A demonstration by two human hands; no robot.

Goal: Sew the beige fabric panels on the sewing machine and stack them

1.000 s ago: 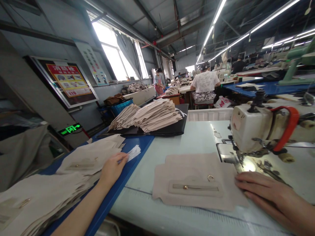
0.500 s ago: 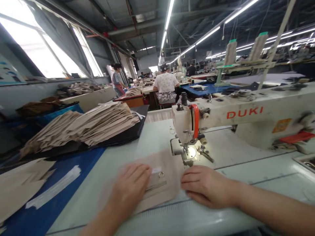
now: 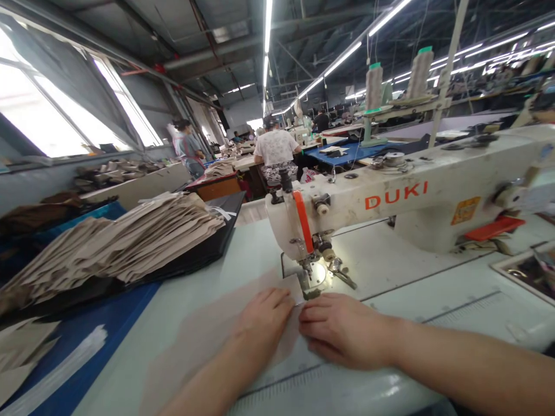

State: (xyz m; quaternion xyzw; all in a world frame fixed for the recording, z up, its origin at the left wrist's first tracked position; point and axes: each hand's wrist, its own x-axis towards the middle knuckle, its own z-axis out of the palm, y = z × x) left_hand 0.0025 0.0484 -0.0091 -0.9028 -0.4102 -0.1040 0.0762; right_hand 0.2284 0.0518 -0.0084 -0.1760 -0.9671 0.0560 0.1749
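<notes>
A beige fabric piece (image 3: 208, 323) lies on the pale green sewing table, its upper corner close to the needle area of the sewing machine (image 3: 303, 219). Across the fabric rests my left hand (image 3: 266, 320), palm down, fingers close together, pressing near its right part. My right hand (image 3: 342, 329) is just to the right, fingers curled together at the fabric's right edge, fingertips almost touching the left hand. What the curled fingers pinch is hidden. The lit needle plate (image 3: 317, 273) shows just beyond both hands.
A stack of beige pieces (image 3: 173, 231) lies on black material at the left, above a blue surface (image 3: 125, 323). Thread cones (image 3: 373, 86) stand behind the machine. A parts tray (image 3: 515, 271) is at the right. People work farther back.
The view has shifted. My left hand has moved right, closer to my right hand. The fabric has turned or slid toward the needle area, and the ring and slot seen on it earlier no longer show.
</notes>
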